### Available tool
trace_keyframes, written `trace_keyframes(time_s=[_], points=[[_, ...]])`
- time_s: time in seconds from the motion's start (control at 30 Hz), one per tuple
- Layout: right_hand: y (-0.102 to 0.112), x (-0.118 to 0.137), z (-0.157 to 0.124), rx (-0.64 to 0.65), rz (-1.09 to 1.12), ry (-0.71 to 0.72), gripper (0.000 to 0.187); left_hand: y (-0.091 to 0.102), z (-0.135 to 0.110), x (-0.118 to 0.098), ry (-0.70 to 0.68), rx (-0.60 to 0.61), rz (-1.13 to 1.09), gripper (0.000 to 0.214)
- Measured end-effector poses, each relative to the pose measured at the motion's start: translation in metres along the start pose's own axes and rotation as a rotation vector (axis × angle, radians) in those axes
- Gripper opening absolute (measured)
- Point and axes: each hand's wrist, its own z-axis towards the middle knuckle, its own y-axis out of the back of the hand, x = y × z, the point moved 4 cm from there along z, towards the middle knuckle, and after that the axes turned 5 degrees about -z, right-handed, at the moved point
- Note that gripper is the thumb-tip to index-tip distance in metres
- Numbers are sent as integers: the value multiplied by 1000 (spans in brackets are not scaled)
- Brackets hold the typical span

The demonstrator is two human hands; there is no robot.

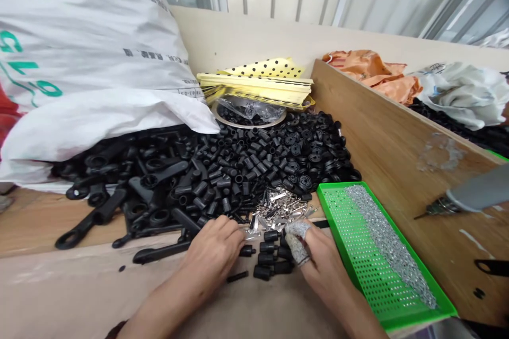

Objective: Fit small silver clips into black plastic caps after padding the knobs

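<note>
My left hand is low over the table with its fingers curled together. The fingertips are hidden, and beside them lies a small black stepped cylinder. My right hand wears grey cloth finger covers on two curled fingers. Those fingers bend in against a cluster of short black cylinders set in rows; what they pinch, if anything, is hidden. Behind both hands is a heap of small shiny metal clips. A thin black rod lies between my hands, nearer to me.
A green perforated tray of small silver parts sits at the right, near a powered driver. Black parts are piled behind, with a white sack, yellow dotted sheets over a metal bowl, and a wooden divider.
</note>
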Motion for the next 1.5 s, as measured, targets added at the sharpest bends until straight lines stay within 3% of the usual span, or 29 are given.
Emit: trace_keyframes(time_s=[0.1, 0.23, 0.53, 0.7, 0.77, 0.9, 1.07, 1.17, 1.27, 1.37, 1.5], points=[[1, 0, -1, -1, -9, -11, 19, -3, 19, 3, 46, 72, 147, 23], [3, 0, -2, 6, -14, -26, 16, -8, 35, 1, 17, 81, 203, 18], [-1, -3, -2, -5, 0, -40, 15, -7, 41, -2, 46, 20, 232, 20], [-3, 4, -1, -12, 11, -18, 19, 7, 32, 11, 104, -108, 170, 21], [-5, 12, 0, 8, 5, 2, 23, 15, 26, 9, 86, -226, 52, 20], [-10, 30, 2, 43, 20, 80, 32, 26, 14, -17, -53, -496, -329, 16], [-9, 34, -2, -123, -34, 184, 36, 26, 8, -48, -223, -597, -411, 17], [-8, 32, -3, -162, -52, 191, 34, 25, 7, -45, -201, -540, -486, 17], [-6, 34, -1, -79, -53, 159, 34, 26, 8, -36, -144, -469, -507, 22], [-3, 40, 1, 13, -75, 188, 40, 28, 9, -30, -176, -417, -444, 24], [-3, 39, 3, 46, 12, 146, 43, 29, 10, -26, -161, -403, -478, 18]])
